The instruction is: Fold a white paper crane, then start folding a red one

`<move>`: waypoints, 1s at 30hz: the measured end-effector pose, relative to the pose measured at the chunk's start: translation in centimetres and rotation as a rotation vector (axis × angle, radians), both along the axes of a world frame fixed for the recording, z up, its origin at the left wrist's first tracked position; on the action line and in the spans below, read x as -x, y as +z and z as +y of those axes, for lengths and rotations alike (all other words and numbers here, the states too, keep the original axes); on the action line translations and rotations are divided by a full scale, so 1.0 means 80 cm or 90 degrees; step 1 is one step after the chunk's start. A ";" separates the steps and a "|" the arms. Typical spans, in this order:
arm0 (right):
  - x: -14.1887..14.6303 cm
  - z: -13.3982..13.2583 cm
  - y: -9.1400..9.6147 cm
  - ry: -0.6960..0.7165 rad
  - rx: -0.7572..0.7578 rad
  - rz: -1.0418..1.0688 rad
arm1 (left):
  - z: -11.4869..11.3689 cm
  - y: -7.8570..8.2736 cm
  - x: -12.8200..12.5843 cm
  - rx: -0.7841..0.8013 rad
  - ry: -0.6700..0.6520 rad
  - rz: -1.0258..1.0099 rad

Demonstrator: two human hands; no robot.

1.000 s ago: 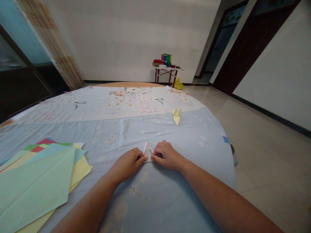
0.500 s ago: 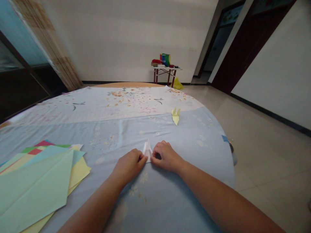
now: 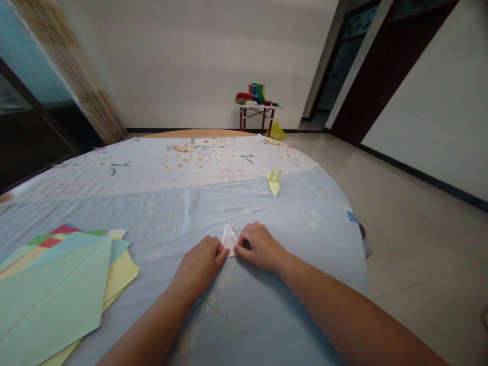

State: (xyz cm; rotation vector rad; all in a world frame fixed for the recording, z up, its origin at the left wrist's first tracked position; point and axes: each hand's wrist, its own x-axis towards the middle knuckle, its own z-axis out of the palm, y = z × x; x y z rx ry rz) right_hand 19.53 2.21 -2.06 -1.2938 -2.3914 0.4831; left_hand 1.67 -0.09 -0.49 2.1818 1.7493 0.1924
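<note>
A small piece of folded white paper rests on the blue part of the cloth, its pointed tip facing away from me. My left hand pinches its left lower edge between thumb and fingers. On the opposite side my right hand is closed in a pinch on the right edge. The fingertips cover both lower corners of the paper. Farther off to the right lies a folded yellow paper figure with two upright points, touched by neither hand.
A stack of coloured paper sheets, pale green on top, lies at the left. The round table wears a flowered cloth. By the far wall stands a small side table with a colourful bag, and a yellow plastic bag sits on the floor.
The white paper's upright flaps have come together into a flatter, smoother triangle. Both hands keep their pinch in nearly the same place. The whole view has shifted slightly.
</note>
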 end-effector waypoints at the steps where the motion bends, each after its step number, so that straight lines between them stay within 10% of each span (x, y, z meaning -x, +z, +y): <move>1: 0.000 0.000 0.000 -0.001 0.003 -0.003 | 0.000 -0.001 0.000 0.001 0.000 -0.003; 30: -0.007 0.001 -0.009 0.020 -0.036 0.022 | -0.016 -0.009 -0.014 -0.064 -0.070 0.174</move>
